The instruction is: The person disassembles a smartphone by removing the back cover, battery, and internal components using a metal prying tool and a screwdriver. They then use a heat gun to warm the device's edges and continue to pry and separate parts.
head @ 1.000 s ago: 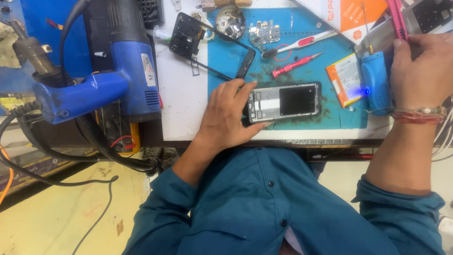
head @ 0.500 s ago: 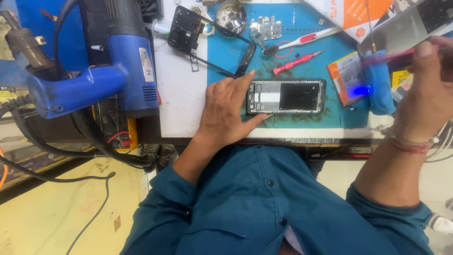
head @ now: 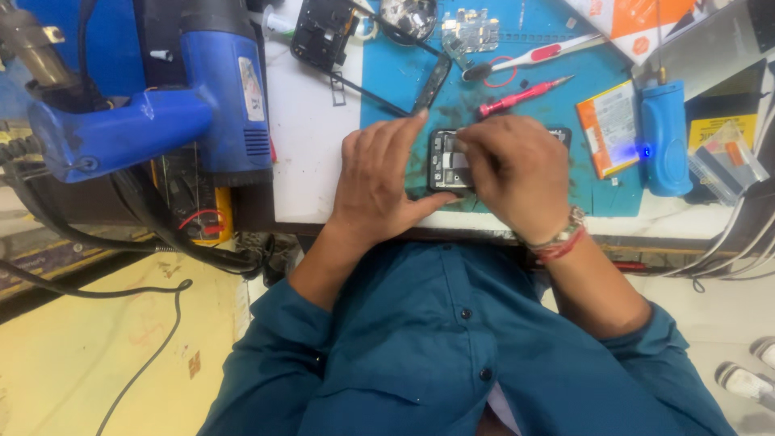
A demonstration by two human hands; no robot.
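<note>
Teal work mat [head: 557, 182] lay on white bench; opened phone [head: 449, 161] sat at mat's near edge, inner parts facing up. Left hand [head: 379, 182] rested flat, fingers spread, thumb pressed against phone's near left corner. Right hand [head: 517, 173] covered phone's right part, fingertips pinched together over phone's middle; what they pinched could not be told. Red screwdriver [head: 521, 97] lay just beyond phone. Orange battery [head: 607, 127] and blue tool [head: 666, 137] sat right. Blue heat gun [head: 161, 105] stood far left.
</note>
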